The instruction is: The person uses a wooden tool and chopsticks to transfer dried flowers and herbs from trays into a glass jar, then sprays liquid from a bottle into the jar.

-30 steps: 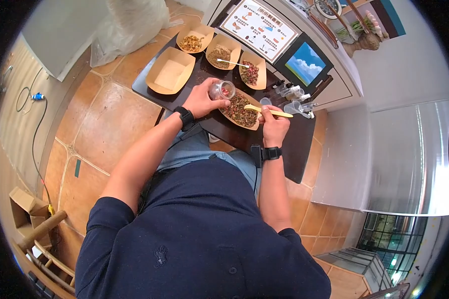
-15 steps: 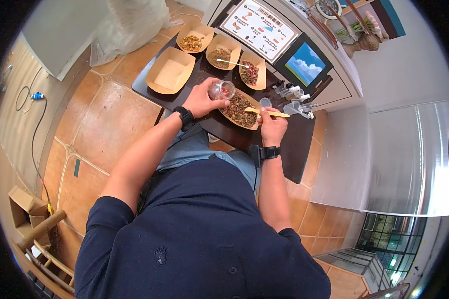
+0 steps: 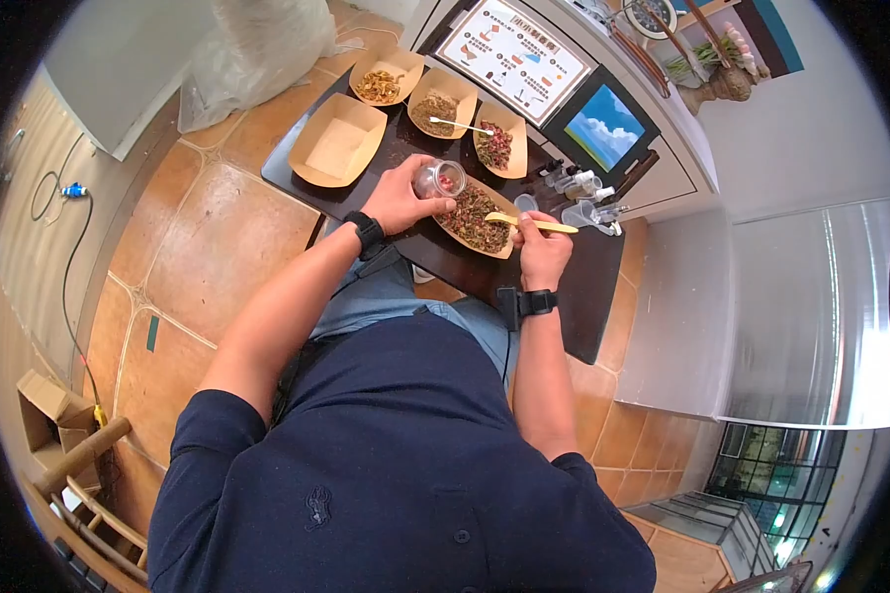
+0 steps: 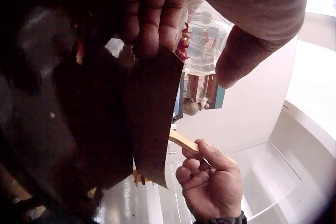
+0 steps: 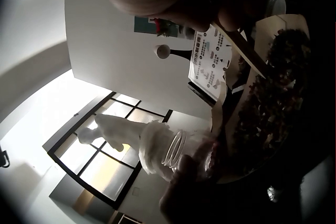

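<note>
My left hand (image 3: 405, 198) grips a small clear glass jar (image 3: 439, 181) with some red dried petals inside. The jar is tilted, its mouth facing right, above the left end of a paper tray (image 3: 505, 254) of mixed dried herbs and petals (image 3: 473, 225). In the left wrist view the thumb and fingers lie on both sides of the jar (image 4: 206, 43). My right hand (image 3: 542, 255) pinches a pale wooden spoon (image 3: 549, 226) between thumb and fingers. The spoon's far end sits at the herbs on the tray's right side, as the right wrist view also shows.
Behind are paper trays of yellow dried flowers (image 3: 378, 86), brown bits (image 3: 433, 111) and red buds (image 3: 494, 148), plus a bare paper tray (image 3: 337, 141). A white stick (image 3: 460, 126) spans two trays. Small bottles (image 3: 583, 185) and plastic cups (image 3: 580, 213) stand right, near a screen (image 3: 606, 127).
My right hand and the spoon have shifted slightly left and down, then a little back to the right, over the herbs. My left hand and the jar stay in place.
</note>
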{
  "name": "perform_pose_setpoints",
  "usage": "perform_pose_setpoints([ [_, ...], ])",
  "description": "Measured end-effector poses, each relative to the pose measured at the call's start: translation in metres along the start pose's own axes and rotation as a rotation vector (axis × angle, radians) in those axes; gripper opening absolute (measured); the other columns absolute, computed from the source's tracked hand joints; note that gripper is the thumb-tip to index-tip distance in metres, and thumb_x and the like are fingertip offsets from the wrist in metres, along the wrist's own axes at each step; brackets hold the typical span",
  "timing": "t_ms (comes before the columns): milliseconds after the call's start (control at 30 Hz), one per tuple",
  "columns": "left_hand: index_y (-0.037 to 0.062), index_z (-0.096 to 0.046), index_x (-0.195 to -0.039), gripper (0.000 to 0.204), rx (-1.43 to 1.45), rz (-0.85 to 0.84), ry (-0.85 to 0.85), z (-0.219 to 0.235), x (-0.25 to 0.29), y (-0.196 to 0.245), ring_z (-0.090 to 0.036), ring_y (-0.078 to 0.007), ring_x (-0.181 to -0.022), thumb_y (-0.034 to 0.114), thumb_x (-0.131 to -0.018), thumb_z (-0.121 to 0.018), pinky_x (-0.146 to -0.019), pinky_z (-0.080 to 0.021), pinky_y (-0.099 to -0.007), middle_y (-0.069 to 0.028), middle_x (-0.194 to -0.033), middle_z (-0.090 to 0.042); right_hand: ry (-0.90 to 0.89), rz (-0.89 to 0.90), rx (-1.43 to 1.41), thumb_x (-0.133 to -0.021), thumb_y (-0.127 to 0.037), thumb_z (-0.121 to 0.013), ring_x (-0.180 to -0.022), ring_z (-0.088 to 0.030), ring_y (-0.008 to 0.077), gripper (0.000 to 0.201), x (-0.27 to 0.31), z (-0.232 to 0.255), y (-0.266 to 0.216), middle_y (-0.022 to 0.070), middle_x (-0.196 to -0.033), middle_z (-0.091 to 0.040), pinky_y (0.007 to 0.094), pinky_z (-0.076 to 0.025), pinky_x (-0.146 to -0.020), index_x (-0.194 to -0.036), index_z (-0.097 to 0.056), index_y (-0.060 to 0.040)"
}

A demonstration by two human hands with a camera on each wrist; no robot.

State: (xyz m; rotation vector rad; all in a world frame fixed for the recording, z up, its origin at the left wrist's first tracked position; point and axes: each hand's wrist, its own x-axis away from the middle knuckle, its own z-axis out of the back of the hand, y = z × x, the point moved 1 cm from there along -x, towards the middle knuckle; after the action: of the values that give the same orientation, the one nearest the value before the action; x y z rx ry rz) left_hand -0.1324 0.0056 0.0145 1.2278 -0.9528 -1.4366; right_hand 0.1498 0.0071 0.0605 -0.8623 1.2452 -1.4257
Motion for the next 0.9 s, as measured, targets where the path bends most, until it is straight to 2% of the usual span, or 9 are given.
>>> perform_pose_setpoints([
  [100,0.0031,-0.062,-0.140,0.081,0.001,-0.003,0.004,0.000,0.000,-0.001,-0.075,-0.0238,-0.106,0.045,-0.080,-0.095,-0.096,-0.059,-0.0389,-0.0157,-0.117,-0.078,-0.010,-0.024,0.091,-0.099,-0.011,-0.080,-0.066,-0.070,0.0122,0.016,0.006,-0.010,-0.002,0.0052,-0.084,-0.075,0.0260,-0.056,-0.061,-0.109,-0.077,0.0026],
  [267,0.0031,-0.062,-0.140,0.080,0.004,0.015,-0.006,0.002,0.001,0.005,-0.075,-0.0234,-0.106,0.045,-0.080,-0.095,-0.095,-0.059,-0.0387,-0.0154,-0.117,-0.078,-0.047,-0.080,-0.107,-0.100,-0.011,-0.080,-0.066,-0.070,0.0120,0.018,0.008,-0.018,-0.008,0.0053,-0.084,-0.075,0.0266,-0.057,-0.061,-0.111,-0.078,0.0024],
  [333,0.0030,-0.062,-0.140,0.080,-0.006,0.009,-0.001,0.002,0.001,0.004,-0.075,-0.0235,-0.107,0.044,-0.080,-0.095,-0.096,-0.059,-0.0385,-0.0153,-0.117,-0.078,-0.072,-0.010,-0.161,-0.100,-0.011,-0.079,-0.066,-0.070,0.0121,0.019,0.007,-0.016,-0.013,0.0057,-0.083,-0.075,0.0273,-0.058,-0.062,-0.113,-0.077,0.0027],
  [533,0.0031,-0.062,-0.140,0.079,-0.012,0.011,-0.003,0.002,0.000,0.003,-0.076,-0.0240,-0.107,0.044,-0.080,-0.095,-0.096,-0.059,-0.0387,-0.0153,-0.118,-0.078,-0.050,0.028,-0.194,-0.100,-0.011,-0.080,-0.067,-0.070,0.0121,0.020,0.004,-0.010,-0.015,0.0067,-0.085,-0.075,0.0271,-0.058,-0.061,-0.115,-0.076,0.0030],
  [767,0.0034,-0.062,-0.140,0.078,-0.022,-0.011,0.016,-0.001,0.000,0.000,-0.076,-0.0237,-0.106,0.042,-0.080,-0.095,-0.096,-0.059,-0.0383,-0.0151,-0.118,-0.078,-0.061,-0.021,-0.147,-0.100,-0.012,-0.080,-0.067,-0.070,0.0113,0.019,0.005,-0.014,-0.013,0.0048,-0.086,-0.075,0.0265,-0.057,-0.061,-0.113,-0.078,0.0018],
  [900,0.0032,-0.062,-0.140,0.079,-0.007,0.038,-0.008,0.001,0.000,0.003,-0.075,-0.0228,-0.105,0.042,-0.080,-0.096,-0.094,-0.059,-0.0378,-0.0148,-0.117,-0.078,-0.114,-0.088,-0.043,-0.100,-0.013,-0.080,-0.068,-0.069,0.0097,0.016,0.012,-0.028,-0.012,0.0026,-0.085,-0.075,0.0253,-0.056,-0.062,-0.110,-0.079,-0.0005],
])
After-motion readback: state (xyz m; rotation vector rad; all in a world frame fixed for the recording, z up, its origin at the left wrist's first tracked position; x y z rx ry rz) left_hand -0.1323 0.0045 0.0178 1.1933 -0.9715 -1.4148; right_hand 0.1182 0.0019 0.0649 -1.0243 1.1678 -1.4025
